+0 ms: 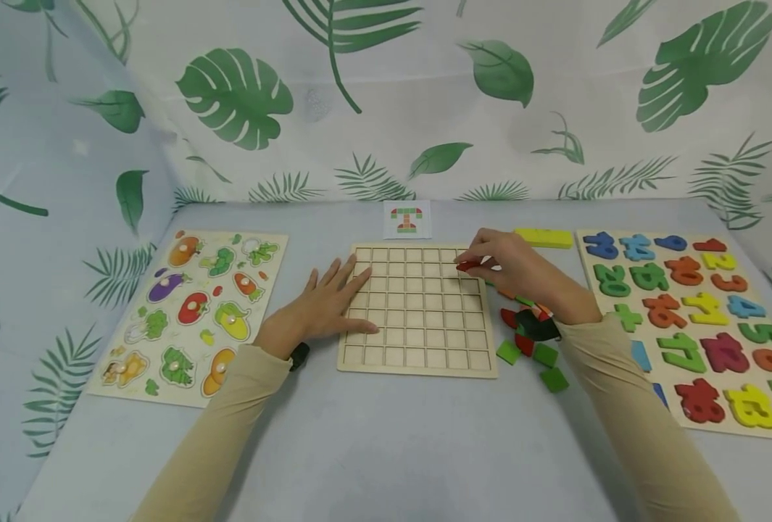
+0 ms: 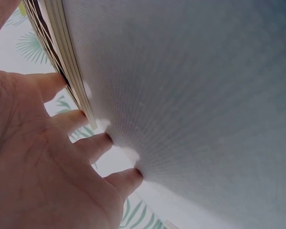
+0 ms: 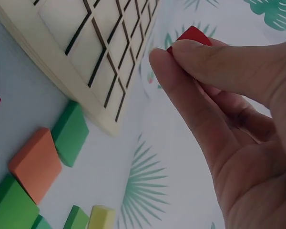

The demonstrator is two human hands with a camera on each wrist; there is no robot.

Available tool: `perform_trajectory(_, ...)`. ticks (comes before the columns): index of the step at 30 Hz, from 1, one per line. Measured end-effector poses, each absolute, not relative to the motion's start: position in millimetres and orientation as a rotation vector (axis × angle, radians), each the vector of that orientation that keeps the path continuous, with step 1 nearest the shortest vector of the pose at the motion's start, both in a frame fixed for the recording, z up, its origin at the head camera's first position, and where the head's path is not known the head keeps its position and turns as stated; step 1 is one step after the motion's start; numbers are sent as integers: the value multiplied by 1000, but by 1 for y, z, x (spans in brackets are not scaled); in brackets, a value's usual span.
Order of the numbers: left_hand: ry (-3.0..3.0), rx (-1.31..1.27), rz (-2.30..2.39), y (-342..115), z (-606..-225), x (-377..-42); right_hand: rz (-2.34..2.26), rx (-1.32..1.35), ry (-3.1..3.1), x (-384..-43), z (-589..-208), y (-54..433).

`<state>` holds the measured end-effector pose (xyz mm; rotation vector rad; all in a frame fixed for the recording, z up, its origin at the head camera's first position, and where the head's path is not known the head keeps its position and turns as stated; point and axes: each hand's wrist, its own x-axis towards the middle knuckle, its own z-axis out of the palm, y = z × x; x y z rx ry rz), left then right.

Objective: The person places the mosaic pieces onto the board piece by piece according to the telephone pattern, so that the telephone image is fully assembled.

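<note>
A wooden grid board (image 1: pixel 414 315) lies in the middle of the table, its cells bare. My left hand (image 1: pixel 317 310) has its fingers spread, with thumb and index finger on the board's left side; in the left wrist view some fingertips touch the board's edge (image 2: pixel 69 57) and others the tabletop. Over the board's upper right corner, my right hand (image 1: pixel 516 264) pinches a small red block (image 3: pixel 193 35) between thumb and fingers. Loose green (image 1: pixel 545 354), orange and red blocks lie right of the board, partly hidden by the right wrist.
A card (image 1: pixel 407 220) with a red, orange and green pattern lies behind the board. On the left is a vegetable puzzle (image 1: pixel 268 250); on the right, a number puzzle (image 1: pixel 640 377). A yellow block (image 1: pixel 544 238) sits at the back right, near the leaf-printed curtain (image 1: pixel 386 87).
</note>
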<state>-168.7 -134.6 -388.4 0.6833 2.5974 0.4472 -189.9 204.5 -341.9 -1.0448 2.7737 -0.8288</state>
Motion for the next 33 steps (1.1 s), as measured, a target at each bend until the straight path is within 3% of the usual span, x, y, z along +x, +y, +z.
perform_trajectory(33,2598,691,469,-136,-390,-168,-1085,-835,2796,-210,-370,194)
